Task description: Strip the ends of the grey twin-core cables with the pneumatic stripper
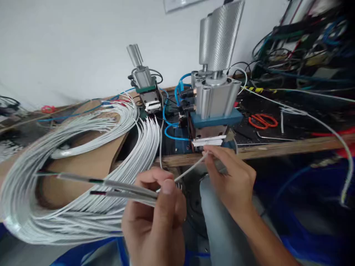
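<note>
In the head view, my left hand [158,218] is closed around several white cables [130,190] whose dark and red inner wires show at their tips on the left. One white cable [191,169] runs from this hand up to my right hand [231,177]. My right hand pinches that cable near its end, just below the white-edged jaws [209,141] of a pneumatic press [216,98]. The press has a blue plate and a tall knurled metal cylinder.
Large coils of white cable [20,192] lie on cardboard [97,162] at the left. A smaller press [144,79] stands behind them. Orange-handled scissors [263,121] and a hex key [274,138] lie right of the press. The wooden bench edge [277,148] runs across, above my leg.
</note>
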The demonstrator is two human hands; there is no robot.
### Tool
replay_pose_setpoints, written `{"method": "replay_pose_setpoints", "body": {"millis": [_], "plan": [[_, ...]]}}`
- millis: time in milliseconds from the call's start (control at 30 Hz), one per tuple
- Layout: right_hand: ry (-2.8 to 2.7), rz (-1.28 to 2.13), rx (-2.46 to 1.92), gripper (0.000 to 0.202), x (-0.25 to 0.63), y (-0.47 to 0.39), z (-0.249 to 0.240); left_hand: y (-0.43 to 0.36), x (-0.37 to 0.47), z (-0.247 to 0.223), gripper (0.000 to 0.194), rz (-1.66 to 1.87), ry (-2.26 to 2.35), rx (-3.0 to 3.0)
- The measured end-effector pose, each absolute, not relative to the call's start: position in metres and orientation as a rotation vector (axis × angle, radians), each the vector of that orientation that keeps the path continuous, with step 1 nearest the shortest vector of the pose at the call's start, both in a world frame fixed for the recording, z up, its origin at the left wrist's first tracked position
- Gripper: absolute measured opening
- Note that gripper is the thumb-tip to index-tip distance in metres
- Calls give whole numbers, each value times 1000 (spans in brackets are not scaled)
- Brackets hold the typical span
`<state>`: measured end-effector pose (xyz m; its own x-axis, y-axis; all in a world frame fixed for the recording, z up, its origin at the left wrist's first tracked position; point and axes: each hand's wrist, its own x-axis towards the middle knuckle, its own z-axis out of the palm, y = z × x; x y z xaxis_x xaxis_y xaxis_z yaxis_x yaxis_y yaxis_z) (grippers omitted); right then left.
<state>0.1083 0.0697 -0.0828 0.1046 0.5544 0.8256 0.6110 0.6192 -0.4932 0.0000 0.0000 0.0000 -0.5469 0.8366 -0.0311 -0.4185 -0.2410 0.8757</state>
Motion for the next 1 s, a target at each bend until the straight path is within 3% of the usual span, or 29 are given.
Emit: {"method": "replay_pose_setpoints", "body": {"millis": [1000], "plan": [[-1654,5,-1052,23,109,68,-79,-4,-1,-7,10,1878,1139,574]]}}
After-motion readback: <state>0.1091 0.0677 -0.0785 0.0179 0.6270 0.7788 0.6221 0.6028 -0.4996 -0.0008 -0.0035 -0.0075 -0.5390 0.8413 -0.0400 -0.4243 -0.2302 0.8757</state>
